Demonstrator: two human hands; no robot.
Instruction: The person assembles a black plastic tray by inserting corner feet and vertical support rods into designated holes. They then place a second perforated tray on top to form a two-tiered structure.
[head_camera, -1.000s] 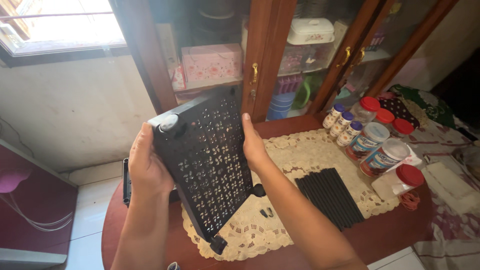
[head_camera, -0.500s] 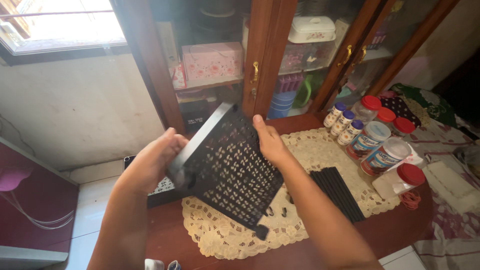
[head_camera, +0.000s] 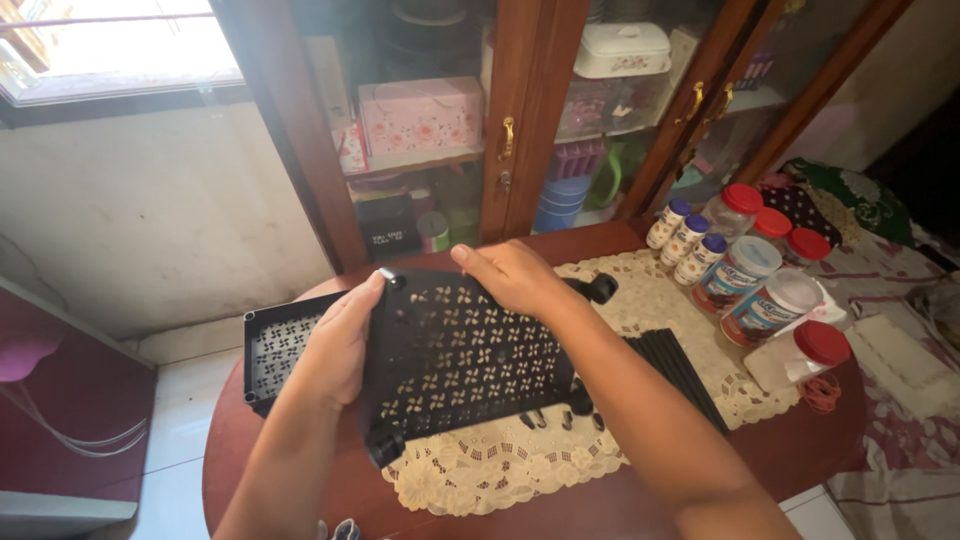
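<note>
1. Two bare hands hold one black perforated shelf (head_camera: 470, 355) over a round wooden table (head_camera: 270, 460), and the shelf lies nearly flat, just above a cream lace doily (head_camera: 500, 470).
2. Far left on the table, a second black shelf (head_camera: 275, 345) lies flat, partly hidden behind the left wrist.
3. The left hand (head_camera: 340, 340) grips the held shelf's left edge, fingers curled over the rim and closed on it, thumb side toward the far corner.
4. The shelf has round sockets at its corners; one shows at the near left corner, another at the far right.
5. The right hand (head_camera: 510, 275) rests on the shelf's far edge, fingers bent down over it and closed on the rim.
6. Small black pieces (head_camera: 560, 420) lie on the doily just below the shelf's near edge.
7. Right of the shelf, a bundle of black tubes (head_camera: 680, 365) lies on the doily, partly crossed by the right forearm.
8. Further right stand several jars (head_camera: 770, 300) with red, white and blue lids.
9. Behind the table is a wooden cabinet (head_camera: 530, 110) with glass doors.
</note>
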